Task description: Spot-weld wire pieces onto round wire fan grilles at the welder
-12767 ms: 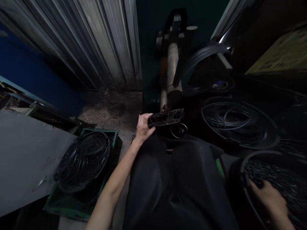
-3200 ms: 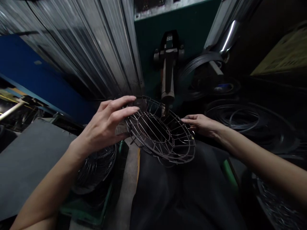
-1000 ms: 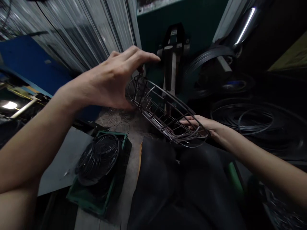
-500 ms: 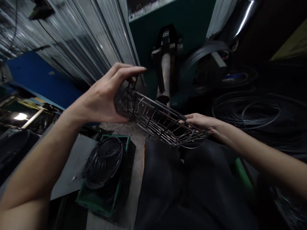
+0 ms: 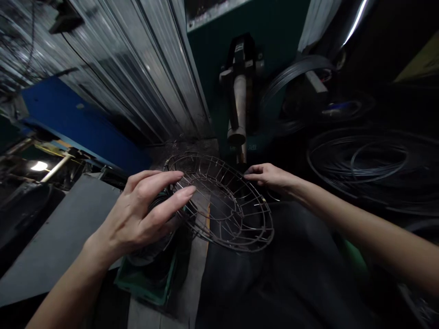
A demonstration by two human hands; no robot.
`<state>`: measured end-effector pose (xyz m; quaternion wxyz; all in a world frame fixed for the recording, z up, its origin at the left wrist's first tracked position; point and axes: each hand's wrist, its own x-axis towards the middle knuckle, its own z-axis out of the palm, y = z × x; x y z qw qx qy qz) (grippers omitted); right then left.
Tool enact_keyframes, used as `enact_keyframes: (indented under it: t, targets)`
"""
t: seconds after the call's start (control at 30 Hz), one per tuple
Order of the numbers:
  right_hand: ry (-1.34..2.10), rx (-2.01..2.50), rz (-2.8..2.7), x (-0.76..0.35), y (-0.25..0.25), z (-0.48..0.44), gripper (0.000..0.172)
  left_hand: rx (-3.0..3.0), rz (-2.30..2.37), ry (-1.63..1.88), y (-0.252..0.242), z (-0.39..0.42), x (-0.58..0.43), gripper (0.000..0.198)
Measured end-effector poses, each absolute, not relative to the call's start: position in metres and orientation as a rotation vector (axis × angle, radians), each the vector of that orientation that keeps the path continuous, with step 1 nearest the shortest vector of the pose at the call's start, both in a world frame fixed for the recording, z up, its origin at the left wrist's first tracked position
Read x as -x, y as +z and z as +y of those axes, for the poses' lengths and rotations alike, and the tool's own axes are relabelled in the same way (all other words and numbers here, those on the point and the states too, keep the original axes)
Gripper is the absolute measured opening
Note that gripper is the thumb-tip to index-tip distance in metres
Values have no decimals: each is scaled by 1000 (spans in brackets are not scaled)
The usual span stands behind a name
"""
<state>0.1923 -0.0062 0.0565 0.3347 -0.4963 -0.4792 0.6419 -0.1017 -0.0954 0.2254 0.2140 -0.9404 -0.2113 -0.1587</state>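
The wire basket [image 5: 236, 211] is tilted in the middle of the scene, its open side facing up, over the near dark apron [image 5: 281, 274]; the left hand [image 5: 137, 217] has its grip on the left rim, fingers over the wires; the right hand [image 5: 269, 176] is at the far right rim, its grip narrow, though whether it pinches anything I cannot tell; the machine arm [image 5: 241, 103] stands just beyond; a green crate [image 5: 146, 285] sits near left; coiled wire [image 5: 373, 171] lies far right.
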Motion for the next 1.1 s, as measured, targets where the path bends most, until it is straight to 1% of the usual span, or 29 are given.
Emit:
enact_keyframes:
  t: [0.13,0.43,0.5,0.6,0.67,0.77,0.93,1.1]
  targets:
    - [1582,1322,-1180,-186,63,-4,19,2573,-574,-438,227,-97,107,56]
    - [1456,1377,-1258,-188,73,1,9,2528,-536,-460,220,-84,101,56]
    - [1392,1380,-1301,-195,73,7,11,2519,-537,-468,218,-85,102,55]
    - [1175,1430,-1339,-212,72,8,18,2495,-545,-490,213,-87,103,54]
    - [1040,1463,-1371,-226,69,-2,24,2479,-564,-488,209,-91,104,55]
    - [926,1529,-1411,-243,59,-32,31,2464,-594,-485,200,-97,106,53]
    - [945,1627,-1442,-243,39,-76,41,2413,-626,-495,185,-103,105,54]
    - [1017,1594,-1582,-226,42,-74,43,2355,-654,-494,176,-107,98,57]
